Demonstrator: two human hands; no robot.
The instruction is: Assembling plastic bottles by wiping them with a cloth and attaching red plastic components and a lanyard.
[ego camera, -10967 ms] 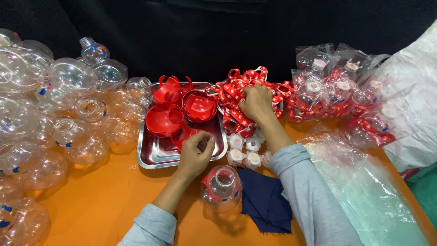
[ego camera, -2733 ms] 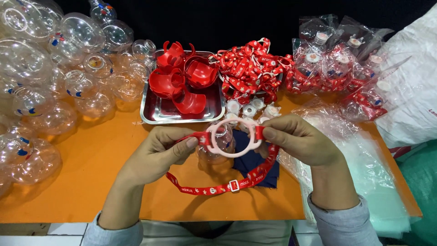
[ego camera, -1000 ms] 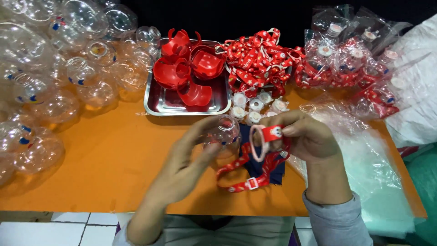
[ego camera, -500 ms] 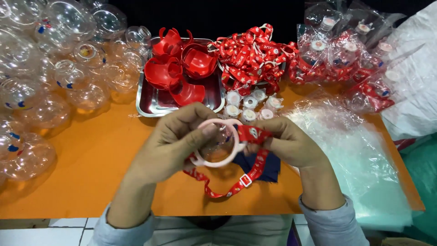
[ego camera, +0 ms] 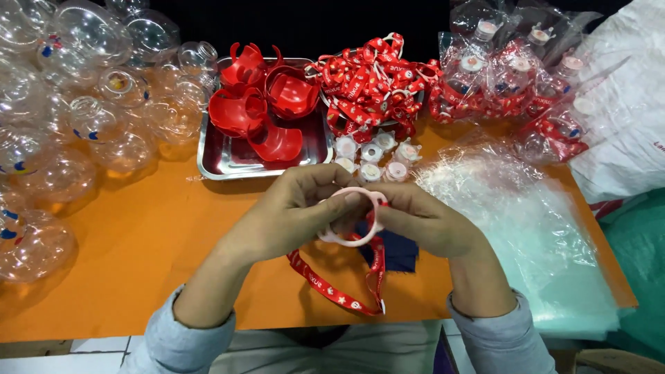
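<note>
**Both hands on a pink ring with a red strap, above an orange table**

Where the two hands meet over the near middle of the table, a pale pink plastic ring (ego camera: 352,218) is held between them, raised a little off the surface. The left hand (ego camera: 294,211) curls over the ring's left and upper arc, fingers closed on it; the right hand (ego camera: 422,221) pinches the ring's right side, where a red printed strap (ego camera: 337,284) joins it. The strap hangs down in a loop toward the table's near edge, its lower run lying on the orange table (ego camera: 138,256). A dark blue cloth (ego camera: 398,253) lies beneath the hands, partly hidden.

Beyond the hands stands a cluster of small white caps (ego camera: 374,158), then a steel tray (ego camera: 228,156) holding red plastic cups (ego camera: 267,104). Beside the tray lies a heap of red straps (ego camera: 374,83). Clear round plastic bottles (ego camera: 83,104) are piled at the left; bagged bottles (ego camera: 512,76) and a stack of clear plastic bags (ego camera: 526,228) lie at the right.

Risk, as a judgement: the strap's joint sits under the right fingertips and cannot be seen, so it may seat badly or slip free. The dangling loop could also snag on the table edge.
</note>
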